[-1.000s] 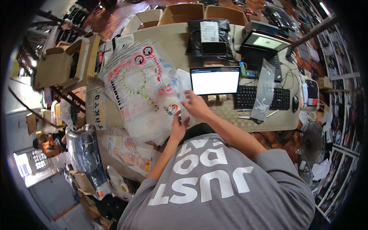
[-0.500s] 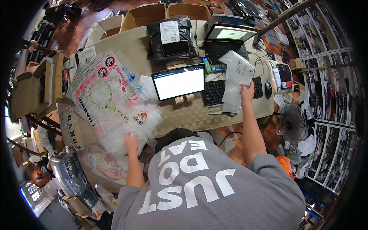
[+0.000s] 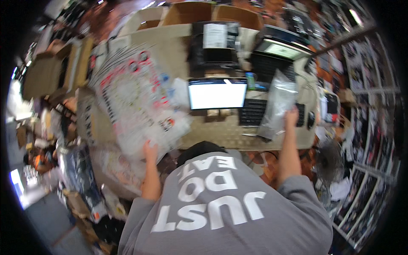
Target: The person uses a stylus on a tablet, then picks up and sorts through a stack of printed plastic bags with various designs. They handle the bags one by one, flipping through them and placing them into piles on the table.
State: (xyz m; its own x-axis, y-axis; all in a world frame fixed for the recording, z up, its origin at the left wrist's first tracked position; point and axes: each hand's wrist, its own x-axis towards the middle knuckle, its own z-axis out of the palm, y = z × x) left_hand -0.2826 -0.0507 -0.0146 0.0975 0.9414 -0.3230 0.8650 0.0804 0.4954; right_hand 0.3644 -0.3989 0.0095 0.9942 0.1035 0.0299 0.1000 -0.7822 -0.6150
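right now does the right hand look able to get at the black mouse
Probably yes: the black mouse lies just right of the right hand, with only the end of the keyboard between. The hand seems to hold a clear plastic sheet, so it may need freeing first.

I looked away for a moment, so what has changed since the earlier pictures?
The right hand has moved rightward from the sheet pile to a wider clear sheet now over the keyboard; blur hides whether it grips it. The left hand has shifted left along the pile's near edge. The tablet, laptop and phone stayed put.
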